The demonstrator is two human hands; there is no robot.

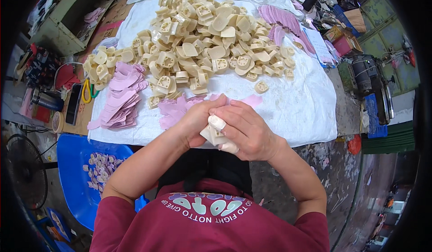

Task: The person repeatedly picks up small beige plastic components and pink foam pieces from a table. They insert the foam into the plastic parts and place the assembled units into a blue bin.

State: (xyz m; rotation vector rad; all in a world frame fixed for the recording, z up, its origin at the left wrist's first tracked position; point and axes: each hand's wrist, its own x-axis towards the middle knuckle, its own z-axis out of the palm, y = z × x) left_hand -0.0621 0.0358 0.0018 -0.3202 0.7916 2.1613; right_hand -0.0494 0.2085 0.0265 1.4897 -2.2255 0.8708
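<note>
In front of my body, over the near edge of the table, both hands are closed around a cream plastic shoe heel (210, 135). My left hand (195, 119) grips it from the left, and my right hand (252, 128) wraps it from the right. White tape or finger covers show on some right-hand fingers. Part of the heel is hidden by my fingers. Just beyond my hands lie loose pink cut pieces (173, 111), and a large heap of cream heels (193, 40) spreads over the white sheet (301, 112). One heel (261, 87) sits apart from the heap.
Stacked pink pieces (119, 101) lie on the left, with more (281, 18) at the far right. Beside the table's left edge are scissors (86, 91), a phone (74, 104) and a tape roll (57, 122). A blue tub (74, 184) below holds small pink-and-cream pieces. A fan (24, 171) stands lower left.
</note>
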